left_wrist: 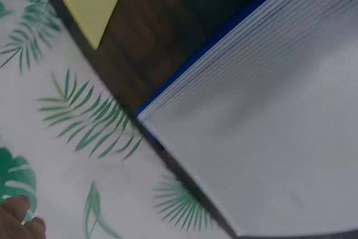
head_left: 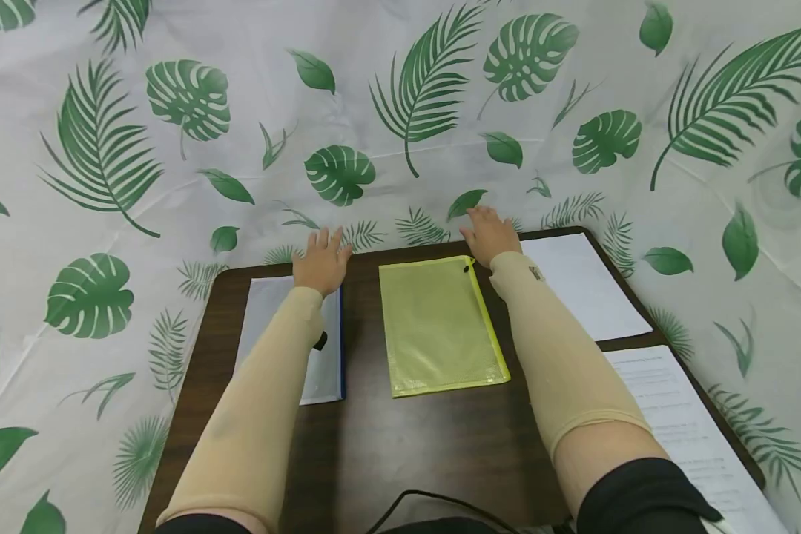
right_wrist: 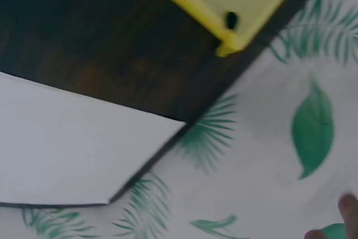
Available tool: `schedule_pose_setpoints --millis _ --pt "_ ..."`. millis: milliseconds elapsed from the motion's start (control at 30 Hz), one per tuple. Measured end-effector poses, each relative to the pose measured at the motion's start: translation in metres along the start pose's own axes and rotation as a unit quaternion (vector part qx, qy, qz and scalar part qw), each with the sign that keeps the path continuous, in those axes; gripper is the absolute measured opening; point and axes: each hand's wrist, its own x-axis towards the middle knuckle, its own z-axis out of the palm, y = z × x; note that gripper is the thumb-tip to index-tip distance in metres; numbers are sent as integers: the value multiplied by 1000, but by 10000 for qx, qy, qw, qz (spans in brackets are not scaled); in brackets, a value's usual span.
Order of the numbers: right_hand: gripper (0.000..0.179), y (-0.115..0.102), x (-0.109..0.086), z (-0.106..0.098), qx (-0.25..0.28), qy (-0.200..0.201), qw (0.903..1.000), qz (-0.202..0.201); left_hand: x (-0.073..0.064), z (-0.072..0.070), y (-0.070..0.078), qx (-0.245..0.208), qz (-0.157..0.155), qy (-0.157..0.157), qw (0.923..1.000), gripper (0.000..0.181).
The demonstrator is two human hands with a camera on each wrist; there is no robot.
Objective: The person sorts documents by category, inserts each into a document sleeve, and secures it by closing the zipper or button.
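Note:
My left hand (head_left: 320, 263) reaches over the far edge of the table with its fingers spread, holding nothing. Under that wrist lies a clear folder with a blue spine (head_left: 334, 326), white sheets showing through it; its corner fills much of the left wrist view. Between the hands lies a yellow mesh zipper pouch (head_left: 443, 326), with a small black zipper pull (right_wrist: 231, 19) at its far right corner. My right hand (head_left: 490, 236) is spread just beyond that corner, also with nothing in it. Only fingertips (right_wrist: 349, 214) of it show in the right wrist view.
A blank white sheet (head_left: 577, 278) lies at the back right of the dark wooden table (head_left: 374, 445). Nearer, partly behind my right arm, are printed pages (head_left: 681, 415). A leaf-patterned cloth (head_left: 254, 96) rises behind the table. A black cable (head_left: 434, 495) curves at the front edge.

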Motion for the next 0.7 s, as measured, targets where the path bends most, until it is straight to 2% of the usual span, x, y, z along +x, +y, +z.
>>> schedule_pose_setpoints --millis 67,167,300,400,567,700 --pt "52 11 -5 10 105 37 9999 26 -4 12 2 -98 40 -25 9999 61" --pt "44 33 -17 25 223 50 9996 165 -9 30 6 -104 211 304 9993 58" --pt "39 77 -40 51 267 166 9986 424 -11 53 13 -92 501 736 9960 37" --pt "38 114 -63 66 428 235 9947 905 -10 67 20 -67 701 716 9949 29" --pt "39 167 -100 70 658 337 9800 1847 -8 91 40 38 811 460 9956 24" --pt "39 209 -119 71 582 483 9730 2180 -8 112 68 702 686 201 9950 19"
